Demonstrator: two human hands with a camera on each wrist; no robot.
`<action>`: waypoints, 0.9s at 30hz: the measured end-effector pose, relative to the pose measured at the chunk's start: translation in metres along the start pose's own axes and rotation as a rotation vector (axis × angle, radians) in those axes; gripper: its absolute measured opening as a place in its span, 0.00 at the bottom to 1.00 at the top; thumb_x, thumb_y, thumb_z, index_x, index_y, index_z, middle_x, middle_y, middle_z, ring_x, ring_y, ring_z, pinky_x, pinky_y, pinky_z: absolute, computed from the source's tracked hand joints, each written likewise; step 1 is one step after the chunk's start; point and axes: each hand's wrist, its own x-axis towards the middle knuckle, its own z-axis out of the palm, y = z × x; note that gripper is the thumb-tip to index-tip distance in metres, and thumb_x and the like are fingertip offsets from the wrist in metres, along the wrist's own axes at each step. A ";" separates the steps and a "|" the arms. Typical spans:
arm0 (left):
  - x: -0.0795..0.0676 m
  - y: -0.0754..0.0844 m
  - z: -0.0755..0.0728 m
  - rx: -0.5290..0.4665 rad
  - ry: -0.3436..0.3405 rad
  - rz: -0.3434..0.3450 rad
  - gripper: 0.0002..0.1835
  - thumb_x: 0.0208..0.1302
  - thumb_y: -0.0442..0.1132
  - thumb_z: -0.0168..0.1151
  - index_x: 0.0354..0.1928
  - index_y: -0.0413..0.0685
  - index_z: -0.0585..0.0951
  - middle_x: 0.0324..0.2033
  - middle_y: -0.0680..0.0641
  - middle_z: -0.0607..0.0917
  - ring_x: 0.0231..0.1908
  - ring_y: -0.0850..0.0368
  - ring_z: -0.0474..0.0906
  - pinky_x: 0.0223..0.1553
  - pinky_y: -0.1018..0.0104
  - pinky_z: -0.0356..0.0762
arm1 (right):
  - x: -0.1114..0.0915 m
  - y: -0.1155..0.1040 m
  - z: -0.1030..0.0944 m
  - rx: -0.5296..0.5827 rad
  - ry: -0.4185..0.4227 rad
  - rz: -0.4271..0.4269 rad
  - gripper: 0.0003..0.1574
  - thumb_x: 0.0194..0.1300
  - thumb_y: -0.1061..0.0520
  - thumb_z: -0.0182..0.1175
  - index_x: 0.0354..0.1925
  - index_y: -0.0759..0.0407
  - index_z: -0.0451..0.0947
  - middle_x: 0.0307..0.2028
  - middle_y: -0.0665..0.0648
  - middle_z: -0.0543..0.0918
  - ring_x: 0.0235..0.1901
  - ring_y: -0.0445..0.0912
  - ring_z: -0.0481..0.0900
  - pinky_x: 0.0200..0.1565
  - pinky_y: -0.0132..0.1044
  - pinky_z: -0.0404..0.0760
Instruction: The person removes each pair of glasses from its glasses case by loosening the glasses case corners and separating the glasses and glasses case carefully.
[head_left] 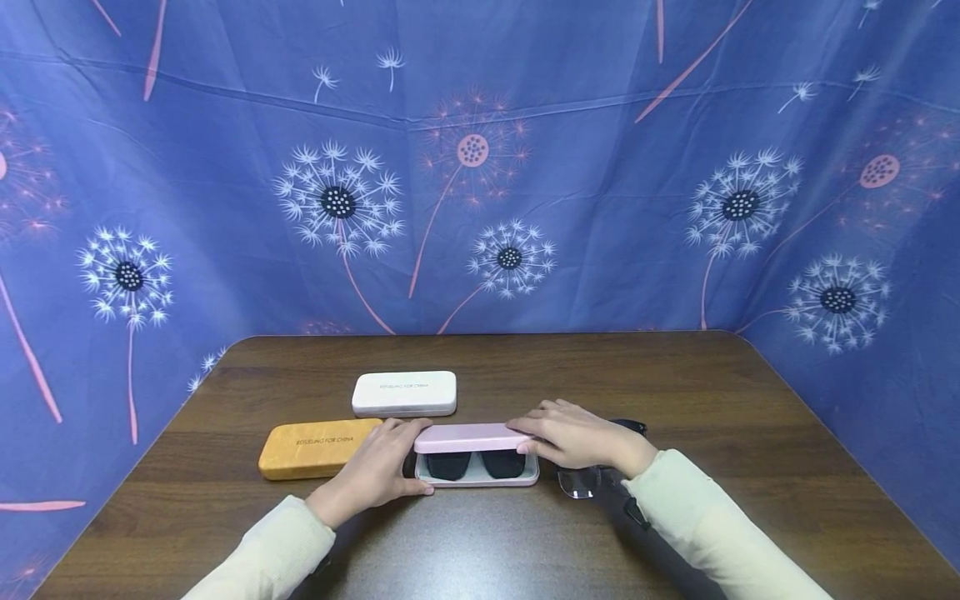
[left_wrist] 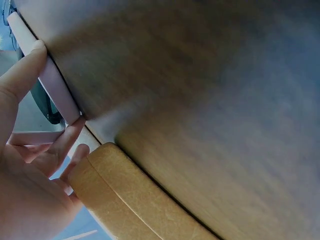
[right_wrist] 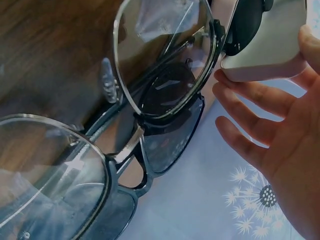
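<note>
A pink glasses case (head_left: 472,437) lies in the middle of the table, its lid partly raised. Dark sunglasses (head_left: 448,466) sit inside on the pale lining, their lenses showing through the gap. With its thumb at the lower front edge and fingers at the far left end, my left hand (head_left: 377,468) holds the case's base. At the lid's right end, my right hand (head_left: 576,435) grips with the thumb in front and fingers over the top. The right wrist view shows that hand's thumb and fingers about the lid's corner (right_wrist: 270,70).
An orange glasses case (head_left: 315,454), closed, lies just left of the left hand. Behind stands a closed white case (head_left: 405,393). Clear-lens glasses (head_left: 577,483) and dark-lens glasses (right_wrist: 167,150) lie right of the pink case, partly under the right forearm. A blue patterned cloth (head_left: 600,167) hangs behind.
</note>
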 end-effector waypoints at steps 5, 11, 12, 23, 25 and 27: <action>0.001 0.000 0.000 -0.007 0.012 -0.010 0.45 0.29 0.54 0.77 0.54 0.44 0.71 0.45 0.47 0.82 0.46 0.49 0.73 0.47 0.54 0.69 | 0.003 0.001 -0.003 0.026 -0.020 0.009 0.24 0.69 0.47 0.45 0.56 0.57 0.72 0.48 0.54 0.81 0.44 0.48 0.77 0.46 0.47 0.74; 0.001 0.001 0.000 -0.013 0.020 -0.038 0.46 0.27 0.55 0.78 0.53 0.46 0.70 0.43 0.46 0.83 0.44 0.50 0.74 0.45 0.56 0.70 | 0.006 0.005 -0.004 0.085 -0.045 0.052 0.23 0.71 0.48 0.42 0.56 0.56 0.72 0.47 0.53 0.82 0.43 0.49 0.77 0.45 0.47 0.73; 0.002 0.001 0.000 -0.017 0.021 -0.044 0.46 0.26 0.55 0.78 0.52 0.46 0.70 0.43 0.46 0.83 0.45 0.50 0.74 0.45 0.55 0.70 | 0.007 0.005 -0.004 0.101 -0.050 0.060 0.23 0.71 0.48 0.42 0.56 0.56 0.72 0.48 0.52 0.82 0.43 0.49 0.77 0.45 0.47 0.73; 0.003 0.001 0.002 -0.017 0.005 -0.138 0.47 0.23 0.55 0.79 0.49 0.42 0.68 0.37 0.48 0.81 0.46 0.47 0.73 0.47 0.54 0.71 | 0.018 0.015 -0.005 0.128 -0.034 0.165 0.12 0.72 0.47 0.39 0.41 0.49 0.68 0.24 0.43 0.71 0.34 0.43 0.72 0.40 0.43 0.68; 0.003 0.001 0.003 -0.023 0.006 -0.136 0.48 0.22 0.54 0.80 0.50 0.42 0.68 0.37 0.50 0.81 0.45 0.48 0.73 0.47 0.55 0.70 | 0.020 0.017 -0.005 0.115 -0.020 0.173 0.11 0.72 0.48 0.39 0.38 0.49 0.66 0.21 0.43 0.66 0.31 0.42 0.71 0.37 0.41 0.66; 0.004 0.001 0.003 -0.026 0.006 -0.134 0.49 0.22 0.54 0.80 0.51 0.43 0.68 0.37 0.52 0.81 0.45 0.50 0.73 0.46 0.55 0.70 | 0.021 0.017 -0.005 0.108 -0.011 0.186 0.12 0.72 0.47 0.39 0.38 0.49 0.67 0.21 0.43 0.66 0.31 0.43 0.70 0.37 0.41 0.66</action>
